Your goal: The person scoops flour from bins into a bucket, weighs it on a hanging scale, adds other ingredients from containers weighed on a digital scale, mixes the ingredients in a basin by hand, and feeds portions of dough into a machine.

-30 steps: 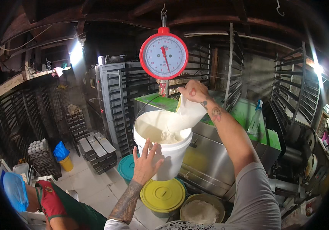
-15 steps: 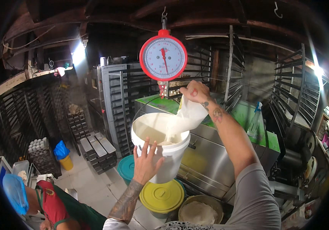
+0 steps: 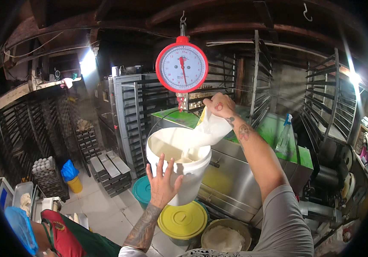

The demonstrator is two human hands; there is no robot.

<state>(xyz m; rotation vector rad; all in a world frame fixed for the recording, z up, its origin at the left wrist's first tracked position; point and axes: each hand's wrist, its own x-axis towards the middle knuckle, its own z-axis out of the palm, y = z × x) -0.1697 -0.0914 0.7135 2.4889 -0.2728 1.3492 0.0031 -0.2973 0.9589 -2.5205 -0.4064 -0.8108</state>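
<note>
While the right hand (image 3: pixel 220 105) is gripping a tilted white plastic container (image 3: pixel 213 130) over the white cylindrical plastic bucket (image 3: pixel 192 177) at frame centre, the open, empty left hand (image 3: pixel 163 183) is steadying the bucket; pouring low should be limiting spills.

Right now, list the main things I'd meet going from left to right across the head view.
Stack of trays topped with pale eggs, yellow bin with a blue plastic bag, stack of long rectangular metal pans, round white plastic bucket, bare right hand, clear spray bottle with a blue top.
</note>
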